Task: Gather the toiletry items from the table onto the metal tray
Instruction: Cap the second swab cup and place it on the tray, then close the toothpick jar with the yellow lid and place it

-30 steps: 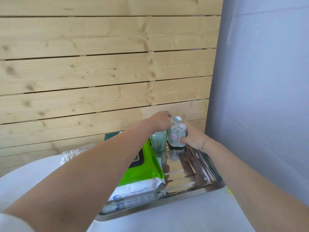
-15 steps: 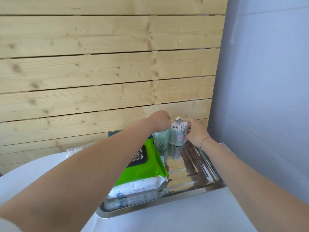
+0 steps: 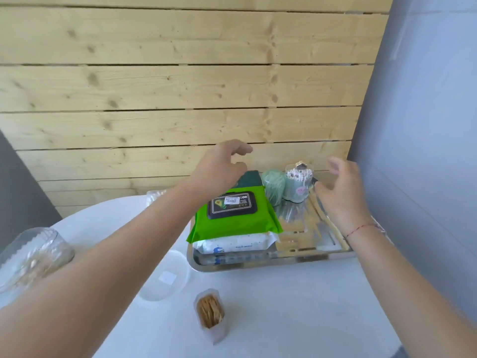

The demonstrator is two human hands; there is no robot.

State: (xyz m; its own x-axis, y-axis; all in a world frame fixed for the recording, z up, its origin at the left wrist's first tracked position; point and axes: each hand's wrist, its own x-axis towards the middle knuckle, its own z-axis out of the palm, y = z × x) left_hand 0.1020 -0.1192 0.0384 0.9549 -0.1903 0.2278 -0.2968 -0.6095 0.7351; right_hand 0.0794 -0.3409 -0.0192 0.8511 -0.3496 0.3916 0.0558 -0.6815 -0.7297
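The metal tray point(image 3: 260, 264) lies on the white table. On it a green wipes pack point(image 3: 232, 220) is stacked on a white wipes pack point(image 3: 232, 245). At the tray's far end a cotton swab tub point(image 3: 298, 186) stands upright beside a pale green roll point(image 3: 274, 186), with a dark green item point(image 3: 249, 178) behind the packs. My left hand point(image 3: 219, 167) hovers open above the packs. My right hand point(image 3: 340, 192) is open just right of the tub, not touching it. A toothpick holder point(image 3: 210, 315) stands on the table in front of the tray.
A shallow clear plastic dish point(image 3: 165, 279) sits left of the tray's near corner. A glass jar point(image 3: 33, 254) lies at the table's left edge, and another clear container point(image 3: 154, 198) shows behind my left arm. A wooden plank wall point(image 3: 180, 86) stands close behind the table, a grey wall point(image 3: 426, 125) to the right.
Both hands have let go of the cotton swab tub and pulled back from it, now open. The tub stands on the tray. The view has tilted down, showing more table.
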